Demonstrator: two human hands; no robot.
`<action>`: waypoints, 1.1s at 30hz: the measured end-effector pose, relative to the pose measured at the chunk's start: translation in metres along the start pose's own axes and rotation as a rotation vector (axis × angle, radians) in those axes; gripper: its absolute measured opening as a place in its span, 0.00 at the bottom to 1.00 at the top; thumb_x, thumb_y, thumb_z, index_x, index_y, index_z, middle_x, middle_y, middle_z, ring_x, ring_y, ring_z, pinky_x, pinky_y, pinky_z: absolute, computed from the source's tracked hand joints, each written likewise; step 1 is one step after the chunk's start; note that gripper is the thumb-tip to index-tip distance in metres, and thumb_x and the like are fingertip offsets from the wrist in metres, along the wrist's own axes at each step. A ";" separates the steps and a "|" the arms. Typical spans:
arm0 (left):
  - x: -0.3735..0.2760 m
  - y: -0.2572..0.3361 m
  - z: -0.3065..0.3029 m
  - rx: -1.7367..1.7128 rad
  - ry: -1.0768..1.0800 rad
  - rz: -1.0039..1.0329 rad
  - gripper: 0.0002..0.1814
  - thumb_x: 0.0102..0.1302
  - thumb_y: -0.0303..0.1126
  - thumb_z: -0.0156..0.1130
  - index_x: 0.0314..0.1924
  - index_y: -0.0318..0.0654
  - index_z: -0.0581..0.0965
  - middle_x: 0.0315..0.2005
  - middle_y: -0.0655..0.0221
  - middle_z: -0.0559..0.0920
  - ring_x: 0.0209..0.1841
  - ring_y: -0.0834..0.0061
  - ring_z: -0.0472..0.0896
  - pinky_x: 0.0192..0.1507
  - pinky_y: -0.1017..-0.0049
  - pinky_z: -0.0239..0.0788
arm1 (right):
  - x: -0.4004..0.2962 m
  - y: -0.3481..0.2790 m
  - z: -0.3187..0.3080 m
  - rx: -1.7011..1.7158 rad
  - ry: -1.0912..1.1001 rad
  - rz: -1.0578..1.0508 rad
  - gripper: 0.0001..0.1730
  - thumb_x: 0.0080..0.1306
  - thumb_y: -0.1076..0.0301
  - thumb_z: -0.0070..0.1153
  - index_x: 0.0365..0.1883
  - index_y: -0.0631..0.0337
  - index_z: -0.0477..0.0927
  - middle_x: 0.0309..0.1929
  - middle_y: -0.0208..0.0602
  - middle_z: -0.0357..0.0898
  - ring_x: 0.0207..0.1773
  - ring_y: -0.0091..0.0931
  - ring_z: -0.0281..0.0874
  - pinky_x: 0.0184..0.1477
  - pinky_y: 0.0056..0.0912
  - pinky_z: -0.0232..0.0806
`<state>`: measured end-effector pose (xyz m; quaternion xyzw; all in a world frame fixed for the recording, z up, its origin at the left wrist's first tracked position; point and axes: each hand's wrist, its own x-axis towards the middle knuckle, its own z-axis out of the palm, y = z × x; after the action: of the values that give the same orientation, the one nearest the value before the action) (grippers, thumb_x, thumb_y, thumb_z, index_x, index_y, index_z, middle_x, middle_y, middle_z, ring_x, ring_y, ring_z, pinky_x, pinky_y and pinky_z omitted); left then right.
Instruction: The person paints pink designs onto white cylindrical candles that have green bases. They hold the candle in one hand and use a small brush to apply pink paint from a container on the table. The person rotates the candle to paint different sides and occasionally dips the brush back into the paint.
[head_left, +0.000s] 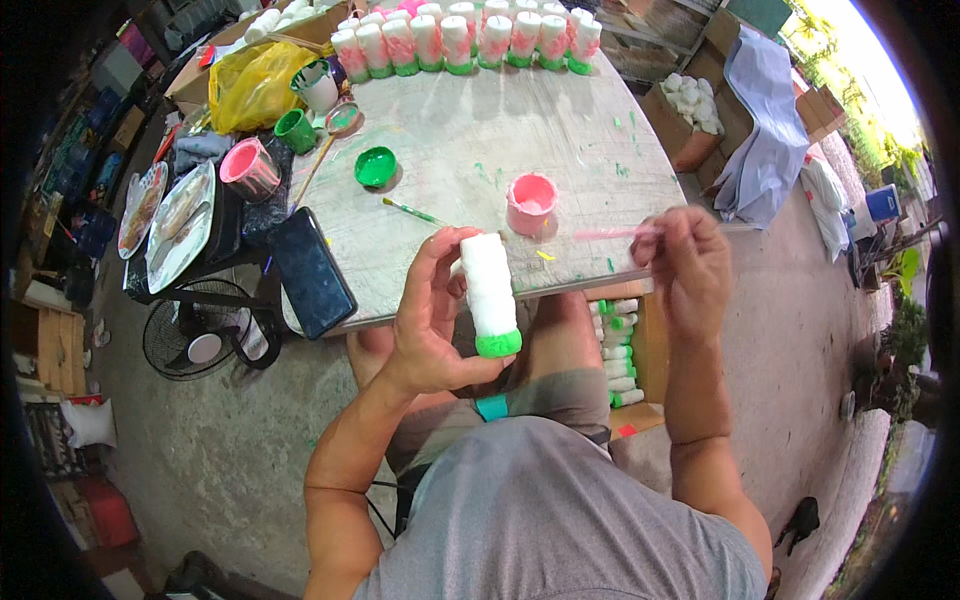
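My left hand (431, 322) holds a white pillar candle (489, 289) between thumb and fingers; its lower end is coated green. In my right hand (686, 262), which is blurred, is a thin pink-coated stick or brush (615, 233) pointing left over the table's front edge. Between the hands stands a cup of pink paint (532, 204) on the table. A paintbrush (414, 211) with green on it lies behind my left hand, near a small dish of green paint (375, 166). Rows of white candles with pink patches and green bases (454, 45) stand at the far edge.
A phone (311, 271) lies at the table's left corner. Farther left are a pink paint can (250, 169), a green cup (295, 131), oval plates (181, 225) and a yellow plastic bag (259, 86). A box of green-ended candles (649, 352) sits below the table; a fan (202, 330) stands left.
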<state>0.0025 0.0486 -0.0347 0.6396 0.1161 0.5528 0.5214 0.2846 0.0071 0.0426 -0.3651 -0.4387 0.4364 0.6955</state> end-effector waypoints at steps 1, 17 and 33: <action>-0.003 0.001 0.001 -0.002 -0.006 0.018 0.67 0.42 0.21 0.81 0.81 0.41 0.52 0.75 0.58 0.63 0.77 0.63 0.65 0.72 0.61 0.65 | -0.014 0.007 0.006 0.072 -0.005 0.031 0.10 0.78 0.69 0.61 0.45 0.69 0.79 0.40 0.47 0.85 0.37 0.27 0.81 0.43 0.28 0.75; -0.011 0.020 0.014 0.105 -0.091 0.121 0.73 0.40 0.23 0.86 0.83 0.45 0.48 0.75 0.52 0.64 0.79 0.54 0.63 0.75 0.56 0.63 | -0.066 0.027 0.051 -0.112 0.021 -0.182 0.07 0.78 0.72 0.61 0.43 0.65 0.76 0.37 0.39 0.85 0.36 0.19 0.79 0.41 0.24 0.74; -0.014 0.015 0.022 0.064 -0.108 0.110 0.72 0.40 0.22 0.85 0.82 0.45 0.48 0.75 0.52 0.64 0.79 0.53 0.64 0.77 0.54 0.61 | -0.064 0.021 0.051 -0.056 0.084 -0.029 0.07 0.79 0.71 0.59 0.40 0.64 0.76 0.33 0.33 0.82 0.33 0.17 0.76 0.38 0.21 0.72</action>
<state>0.0099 0.0205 -0.0276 0.6903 0.0699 0.5411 0.4752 0.2164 -0.0391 0.0232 -0.3962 -0.4266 0.3981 0.7089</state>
